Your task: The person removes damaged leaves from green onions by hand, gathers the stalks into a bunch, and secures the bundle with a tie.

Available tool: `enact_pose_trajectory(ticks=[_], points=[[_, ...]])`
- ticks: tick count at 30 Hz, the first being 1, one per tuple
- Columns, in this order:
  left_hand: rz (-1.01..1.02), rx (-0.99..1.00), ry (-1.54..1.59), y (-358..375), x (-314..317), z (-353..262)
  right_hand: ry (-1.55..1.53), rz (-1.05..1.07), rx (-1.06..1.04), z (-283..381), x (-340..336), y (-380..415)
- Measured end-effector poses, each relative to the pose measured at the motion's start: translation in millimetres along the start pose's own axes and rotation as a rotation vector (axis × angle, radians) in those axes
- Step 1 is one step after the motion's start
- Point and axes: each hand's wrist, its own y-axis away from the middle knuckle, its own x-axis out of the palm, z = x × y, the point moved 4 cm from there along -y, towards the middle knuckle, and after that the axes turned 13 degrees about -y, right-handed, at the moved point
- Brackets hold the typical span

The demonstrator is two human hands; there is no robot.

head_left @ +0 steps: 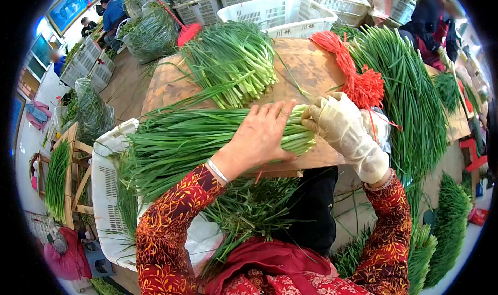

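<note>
A large bunch of garlic chives [197, 139] lies across the wooden board [306, 61], its leaves to the left and pale stem ends to the right. My bare left hand [262, 129] is wrapped over the bunch near its stem end, thumb on the near side. At the pale ends, my right hand [332, 121], in a cream glove, has its fingers curled against the stems; the fingertips are partly hidden. Behind lies a second, loose pile of chives [233, 61]. A bundle of red ties [358, 77] rests beyond my right hand.
A long heap of chives [402, 98] hangs over the board's right side. White plastic baskets stand at the back [280, 15] and at the left [106, 191]. Loose leaves [249, 207] cover my lap. Another person [430, 25] works at the back right.
</note>
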Motion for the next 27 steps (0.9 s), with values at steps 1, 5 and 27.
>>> enact_pose_trajectory(ticks=[1, 5, 27], points=[[-0.003, -0.001, 0.013, 0.0, -0.2, 0.1, 0.006, -0.019, 0.008, -0.8, -0.5, 0.2], [-0.014, -0.001, 0.017, 1.1, 0.2, 0.5, -0.047, -0.034, 0.106, -7.1, 0.1, 3.9], [0.001, 0.013, 0.114, 0.5, 7.1, 12.7, -1.657, -0.742, 0.438, -5.7, 49.6, 19.8]])
